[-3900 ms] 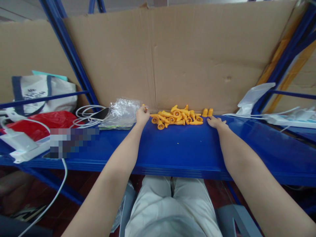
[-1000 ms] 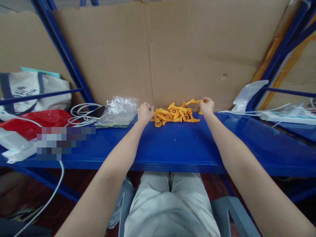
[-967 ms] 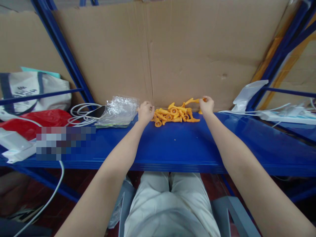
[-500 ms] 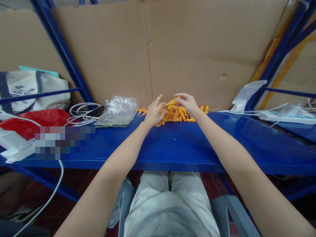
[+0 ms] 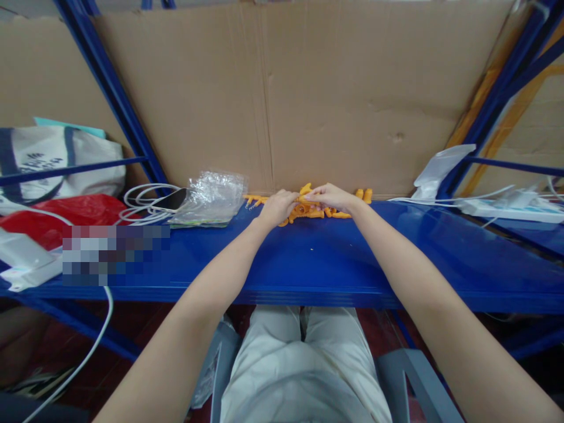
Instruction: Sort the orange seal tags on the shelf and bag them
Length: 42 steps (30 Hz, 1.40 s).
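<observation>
A heap of orange plastic parts (image 5: 315, 214) lies on the blue shelf top against the cardboard, some of them ring-shaped and some long. Over it, my left hand (image 5: 281, 207) is closed, its fingertips on an orange plastic piece (image 5: 305, 190). My right hand (image 5: 331, 197) meets it from the other side, fingers pinched on the same piece. The fingers hide much of the piece, so its exact kind cannot be told. To the left of my left hand lie orange parts with metal coils (image 5: 252, 202). Two short orange pieces (image 5: 363, 195) stand beyond my right wrist.
Clear plastic bags (image 5: 211, 200), a phone (image 5: 173, 200) and a coiled white cable (image 5: 141, 202) lie to the left, near a red bag (image 5: 83, 214). A white power strip (image 5: 511, 208) is at the right. Blue metal posts (image 5: 117, 94) frame the cardboard sheet (image 5: 317, 88).
Both hands have come down and closer together over the heap. Their fingers, spread before, have closed on an orange plastic piece between them.
</observation>
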Tool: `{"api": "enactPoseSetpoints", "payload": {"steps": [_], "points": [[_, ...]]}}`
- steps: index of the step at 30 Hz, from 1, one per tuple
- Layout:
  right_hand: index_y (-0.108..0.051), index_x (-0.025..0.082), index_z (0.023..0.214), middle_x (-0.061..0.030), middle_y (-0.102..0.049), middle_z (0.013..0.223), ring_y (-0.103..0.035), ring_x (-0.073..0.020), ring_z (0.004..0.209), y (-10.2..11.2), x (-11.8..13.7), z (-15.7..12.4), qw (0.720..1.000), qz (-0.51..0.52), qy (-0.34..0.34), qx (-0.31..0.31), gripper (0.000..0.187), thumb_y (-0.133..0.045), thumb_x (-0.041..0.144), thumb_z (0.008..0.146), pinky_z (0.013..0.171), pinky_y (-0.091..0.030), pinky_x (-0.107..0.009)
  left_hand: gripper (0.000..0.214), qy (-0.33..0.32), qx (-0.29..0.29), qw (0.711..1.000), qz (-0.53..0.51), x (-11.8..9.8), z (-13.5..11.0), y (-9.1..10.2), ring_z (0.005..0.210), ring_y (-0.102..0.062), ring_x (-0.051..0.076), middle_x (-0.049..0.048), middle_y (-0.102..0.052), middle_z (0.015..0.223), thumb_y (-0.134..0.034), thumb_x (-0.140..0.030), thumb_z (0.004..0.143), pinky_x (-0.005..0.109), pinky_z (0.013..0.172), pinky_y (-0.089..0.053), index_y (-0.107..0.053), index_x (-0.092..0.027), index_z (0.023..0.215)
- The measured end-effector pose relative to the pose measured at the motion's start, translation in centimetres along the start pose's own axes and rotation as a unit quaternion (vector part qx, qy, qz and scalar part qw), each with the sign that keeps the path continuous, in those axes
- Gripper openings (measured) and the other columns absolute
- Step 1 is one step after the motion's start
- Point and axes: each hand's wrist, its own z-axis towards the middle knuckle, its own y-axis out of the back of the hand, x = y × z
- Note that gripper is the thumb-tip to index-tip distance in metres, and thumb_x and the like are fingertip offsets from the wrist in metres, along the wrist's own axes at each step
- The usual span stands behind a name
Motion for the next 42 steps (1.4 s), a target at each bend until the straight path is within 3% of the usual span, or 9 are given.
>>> {"api": "enactPoseSetpoints", "payload": {"steps": [5, 11, 15, 20, 25, 30, 37, 42], "points": [[-0.076, 0.013, 0.091, -0.0046, -0.068, 0.072, -0.057, -0.0147, 0.065, -0.2, -0.7, 1.1, 0.993, -0.077, 0.084, -0.024, 0.053, -0.066, 0.064, 0.079, 0.061, -0.043, -0.027, 0.033, 0.026, -0.001, 0.999, 0.035, -0.3, -0.1, 0.7, 0.100, -0.064, 0.023, 0.0090, -0.075, 0.102, -0.048, -0.014, 0.092, 0.034, 0.090, -0.051, -0.069, -0.019, 0.118], [-0.076, 0.013, 0.098, -0.0106, -0.074, 0.097, -0.063, -0.0204, 0.086, -0.5, -0.4, 1.5, 0.972, -0.170, 0.155, -0.057, 0.044, -0.061, 0.052, 0.085, 0.075, -0.046, -0.030, 0.034, 0.045, 0.011, 0.997, 0.066, -0.6, -0.2, 1.3, 0.101, -0.064, 0.024, 0.0099, -0.074, 0.102, -0.045, -0.013, 0.092, 0.033, 0.085, -0.052, -0.071, -0.017, 0.113], [-0.073, 0.013, 0.083, -0.0077, -0.071, 0.082, -0.059, -0.0171, 0.074, 0.1, 0.3, 0.5, 0.976, -0.188, 0.113, -0.014, 0.049, -0.058, 0.060, 0.086, 0.069, -0.043, -0.028, 0.035, 0.000, 0.013, 0.997, 0.078, -0.9, -0.1, 1.4, 0.097, -0.063, 0.023, 0.0106, -0.073, 0.098, -0.042, -0.014, 0.093, 0.032, 0.082, -0.052, -0.070, -0.017, 0.114], [-0.057, 0.018, 0.057, -0.0013, -0.056, 0.056, -0.050, -0.0117, 0.056, 0.6, 0.8, -0.3, 0.983, -0.168, 0.021, 0.069, 0.060, -0.056, 0.071, 0.083, 0.059, -0.039, -0.027, 0.034, -0.045, 0.027, 0.996, 0.079, -2.1, 0.1, 1.3, 0.095, -0.063, 0.021, 0.0100, -0.073, 0.097, -0.042, -0.011, 0.093, 0.032, 0.085, -0.052, -0.071, -0.016, 0.111], [-0.056, 0.018, 0.058, 0.0026, -0.048, 0.052, -0.043, -0.0098, 0.051, 0.2, 1.2, -0.6, 0.986, -0.163, 0.001, 0.029, 0.053, -0.061, 0.064, 0.083, 0.055, -0.034, -0.026, 0.033, -0.026, 0.032, 0.998, 0.057, -2.6, 0.2, 1.6, 0.098, -0.064, 0.020, 0.0072, -0.075, 0.101, -0.045, -0.011, 0.092, 0.031, 0.087, -0.051, -0.071, -0.019, 0.111], [-0.054, 0.018, 0.058, 0.0059, -0.039, 0.050, -0.036, -0.0086, 0.052, -0.6, 1.1, -0.4, 0.974, -0.223, 0.014, -0.034, 0.045, -0.060, 0.053, 0.085, 0.054, -0.026, -0.026, 0.035, -0.002, 0.049, 0.998, 0.037, -2.4, 0.3, 1.9, 0.102, -0.064, 0.021, 0.0074, -0.075, 0.106, -0.046, -0.011, 0.091, 0.032, 0.090, -0.051, -0.072, -0.020, 0.112], [-0.064, 0.016, 0.067, 0.0001, -0.056, 0.061, -0.045, -0.0121, 0.059, -1.0, 0.7, 0.2, 0.951, -0.302, 0.047, -0.049, 0.044, -0.057, 0.055, 0.088, 0.060, -0.029, -0.028, 0.035, 0.024, 0.074, 0.997, -0.012, -2.1, 0.4, 2.2, 0.104, -0.065, 0.021, 0.0072, -0.075, 0.108, -0.045, -0.011, 0.089, 0.032, 0.092, -0.050, -0.074, -0.020, 0.108], [-0.072, 0.016, 0.078, -0.0056, -0.068, 0.071, -0.056, -0.0166, 0.066, -1.2, 1.2, 0.1, 0.930, -0.363, 0.040, -0.036, 0.043, -0.062, 0.056, 0.089, 0.063, -0.034, -0.028, 0.024, 0.028, 0.108, 0.988, -0.105, -1.0, 0.7, 1.6, 0.081, -0.067, 0.019, 0.0049, -0.075, 0.086, -0.049, -0.016, 0.087, 0.027, 0.076, -0.050, -0.073, -0.018, 0.088]]}}
